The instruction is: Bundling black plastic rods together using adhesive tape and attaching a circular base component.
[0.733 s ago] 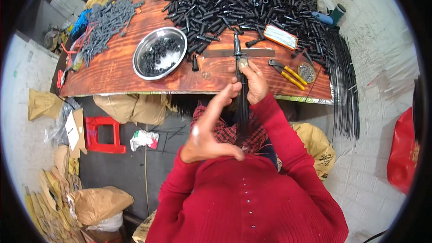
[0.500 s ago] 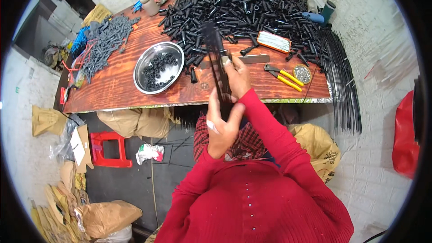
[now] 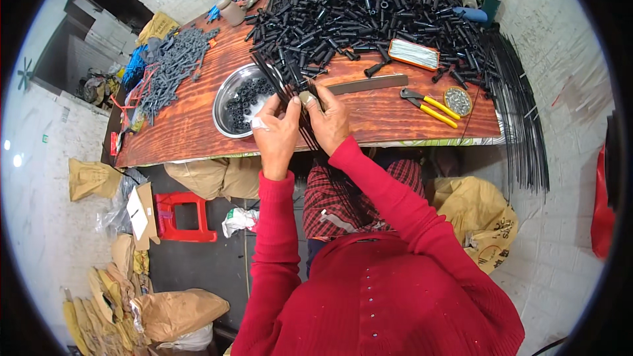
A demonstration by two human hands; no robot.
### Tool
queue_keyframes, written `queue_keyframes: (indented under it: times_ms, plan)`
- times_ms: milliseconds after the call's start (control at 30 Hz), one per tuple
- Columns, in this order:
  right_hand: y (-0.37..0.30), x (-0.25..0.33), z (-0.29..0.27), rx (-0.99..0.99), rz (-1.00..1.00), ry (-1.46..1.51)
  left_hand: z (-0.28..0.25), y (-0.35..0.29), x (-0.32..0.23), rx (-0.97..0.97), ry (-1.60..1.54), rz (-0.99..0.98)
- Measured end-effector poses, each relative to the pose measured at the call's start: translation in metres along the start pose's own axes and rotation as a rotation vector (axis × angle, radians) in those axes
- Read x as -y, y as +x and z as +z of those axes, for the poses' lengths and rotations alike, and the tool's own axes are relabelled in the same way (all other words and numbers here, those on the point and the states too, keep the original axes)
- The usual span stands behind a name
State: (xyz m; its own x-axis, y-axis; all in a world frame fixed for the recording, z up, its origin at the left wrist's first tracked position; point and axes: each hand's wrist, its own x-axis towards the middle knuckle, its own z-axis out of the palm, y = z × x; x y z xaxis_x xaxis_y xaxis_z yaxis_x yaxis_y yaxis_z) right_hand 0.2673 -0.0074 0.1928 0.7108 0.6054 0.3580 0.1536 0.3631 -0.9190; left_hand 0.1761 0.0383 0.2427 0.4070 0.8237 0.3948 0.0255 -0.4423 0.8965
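Over the table's front edge, both my hands are together on a bundle of thin black rods [image 3: 308,134], which leans up toward the left. My left hand [image 3: 275,135] is closed round the bundle, with a white patch on it near the thumb. Beside it, my right hand [image 3: 328,120] pinches the bundle and a dark cylindrical piece at its upper part; the fingers hide much of this piece. Just left of the hands is a metal bowl [image 3: 219,107] with small black rings [image 3: 245,97]. A flat metal bar [image 3: 369,84] lies beyond my right hand.
A large heap of black tubular parts [image 3: 369,23] covers the back of the table. Yellow-handled pliers [image 3: 438,112], a round tin of small metal pieces [image 3: 457,101] and an orange-edged box of silver pins [image 3: 414,55] lie right. Grey parts [image 3: 177,59] are heaped left; long black rods [image 3: 521,118] overhang right.
My hands have shifted left toward the bowl and drawn side by side. The rod bundle, upright and blurred before, now tilts left. The view has shifted slightly.
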Motion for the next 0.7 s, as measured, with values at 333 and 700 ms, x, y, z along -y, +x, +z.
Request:
queue_keyframes:
  times_ms: [333,700]
  plan:
    - [-0.013,0.026,0.000,0.019,-0.020,-0.093,-0.024,0.023,-0.035,0.236,-0.164,-0.327]
    - [-0.023,0.050,-0.026,0.072,-0.102,-0.248,-0.025,0.016,-0.048,0.247,-0.163,-0.332]
